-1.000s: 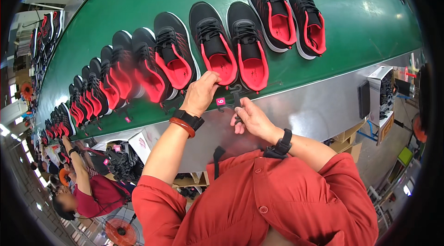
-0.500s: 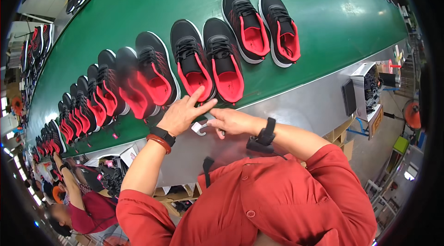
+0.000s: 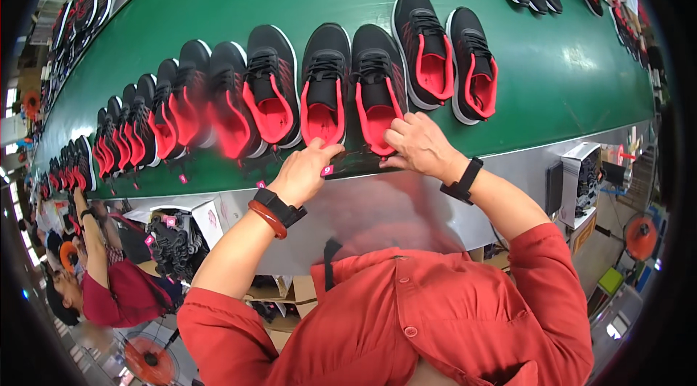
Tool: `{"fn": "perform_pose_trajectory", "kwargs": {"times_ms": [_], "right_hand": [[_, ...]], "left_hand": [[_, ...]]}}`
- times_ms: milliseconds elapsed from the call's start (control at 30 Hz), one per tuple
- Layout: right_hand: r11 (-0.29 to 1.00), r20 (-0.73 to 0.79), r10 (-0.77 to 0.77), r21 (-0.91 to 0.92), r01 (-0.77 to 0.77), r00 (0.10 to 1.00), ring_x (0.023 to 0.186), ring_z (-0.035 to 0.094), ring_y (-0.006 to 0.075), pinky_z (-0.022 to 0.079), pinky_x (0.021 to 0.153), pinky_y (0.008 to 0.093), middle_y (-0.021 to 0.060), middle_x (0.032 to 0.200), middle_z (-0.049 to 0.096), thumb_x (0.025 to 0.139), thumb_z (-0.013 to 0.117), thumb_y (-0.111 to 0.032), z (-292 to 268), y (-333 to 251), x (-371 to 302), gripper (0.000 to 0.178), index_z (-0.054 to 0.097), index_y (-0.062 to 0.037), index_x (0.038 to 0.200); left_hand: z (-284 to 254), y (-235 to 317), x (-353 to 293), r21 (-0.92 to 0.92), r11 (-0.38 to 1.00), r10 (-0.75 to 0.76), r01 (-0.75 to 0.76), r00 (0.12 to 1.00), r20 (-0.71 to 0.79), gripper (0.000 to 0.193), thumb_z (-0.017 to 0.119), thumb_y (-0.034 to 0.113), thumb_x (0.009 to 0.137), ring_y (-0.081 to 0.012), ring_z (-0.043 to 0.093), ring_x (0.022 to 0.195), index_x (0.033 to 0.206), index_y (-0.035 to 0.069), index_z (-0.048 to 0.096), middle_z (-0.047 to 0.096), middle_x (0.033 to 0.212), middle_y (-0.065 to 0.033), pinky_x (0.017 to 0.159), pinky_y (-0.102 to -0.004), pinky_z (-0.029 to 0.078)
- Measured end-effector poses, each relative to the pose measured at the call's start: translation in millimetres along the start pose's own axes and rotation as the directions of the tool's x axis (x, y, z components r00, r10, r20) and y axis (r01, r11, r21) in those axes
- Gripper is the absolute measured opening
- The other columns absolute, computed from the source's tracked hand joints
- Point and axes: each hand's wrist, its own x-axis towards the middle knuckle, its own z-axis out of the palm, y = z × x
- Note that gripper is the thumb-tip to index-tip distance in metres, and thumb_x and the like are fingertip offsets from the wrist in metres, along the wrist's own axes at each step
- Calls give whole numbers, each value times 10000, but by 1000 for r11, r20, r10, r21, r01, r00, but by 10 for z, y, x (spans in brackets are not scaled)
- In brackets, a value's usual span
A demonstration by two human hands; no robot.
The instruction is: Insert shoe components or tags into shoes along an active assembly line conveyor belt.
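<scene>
Two black sneakers with red linings stand side by side before me, toes pointing away. At the heel of the left sneaker (image 3: pixel 324 88), my left hand (image 3: pixel 303 172) is closed, fingertips at the collar's red edge. A small pink tag (image 3: pixel 327 171) hangs beside those fingers. My right hand (image 3: pixel 425 145) pinches the heel of the right sneaker (image 3: pixel 377 88), with fingers over the collar and the thumb outside and below. Another sneaker pair (image 3: pixel 428 52) stands just right of them, touched by neither hand.
A long row of similar sneakers (image 3: pixel 272 88) runs left along the green conveyor belt (image 3: pixel 544 81), with pink tags at several heels. A metal ledge (image 3: pixel 348 219) borders it. A co-worker (image 3: pixel 123 291) reaches in at left. Boxes of black parts (image 3: pixel 581 175) stand at right.
My hands have come apart from close together over the ledge and moved to the two heels. The white hook-shaped piece by my right hand is no longer visible. The sneakers appear farther right.
</scene>
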Motion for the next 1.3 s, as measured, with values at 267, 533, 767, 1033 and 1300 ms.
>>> {"fn": "perform_pose_trajectory", "kwargs": {"times_ms": [267, 533, 767, 1033, 1300], "right_hand": [[996, -132, -43, -89, 32, 990, 739, 505, 236, 384, 673, 360, 39, 755, 505, 664, 778, -452, -171, 97, 220, 432, 530, -116, 774], [990, -30, -89, -109, 85, 996, 724, 507, 215, 377, 665, 364, 24, 724, 516, 656, 797, -417, -277, 19, 384, 399, 565, -120, 787], [986, -11, -110, -123, 108, 994, 717, 520, 209, 376, 663, 360, 18, 706, 532, 656, 797, -417, -325, 69, 417, 380, 587, -127, 781], [976, 66, -129, -170, 139, 989, 751, 557, 206, 391, 685, 358, 14, 721, 564, 658, 797, -406, -301, 20, 492, 347, 630, -132, 790], [989, -41, -30, -148, 23, 999, 797, 569, 242, 400, 689, 371, 40, 786, 578, 656, 793, -310, -139, 171, 472, 310, 613, -113, 814]], "left_hand": [[4, -102, -21, -240, 970, 6, -29, 995, -97, 365, 518, -53, 793, -396, 574, 955, 1130, 49, 614, 594, 1009, -185, 820, -431, 463], [33, 32, 46, -223, 969, -134, 112, 987, -86, 291, 504, -43, 781, -408, 569, 925, 1023, 31, 649, 613, 917, -196, 794, -463, 447], [92, 37, 56, -209, 969, -156, 129, 981, -118, 282, 501, -27, 807, -409, 580, 907, 1033, 35, 658, 622, 911, -201, 778, -470, 453], [152, 70, 70, -156, 972, -198, 179, 973, -116, 276, 508, -12, 813, -405, 591, 924, 1032, 48, 665, 636, 921, -194, 783, -469, 460], [111, 300, 66, -324, 946, -120, 6, 935, -335, 261, 503, 29, 844, -416, 608, 914, 1063, 57, 643, 581, 1142, -206, 812, -453, 482]]}}
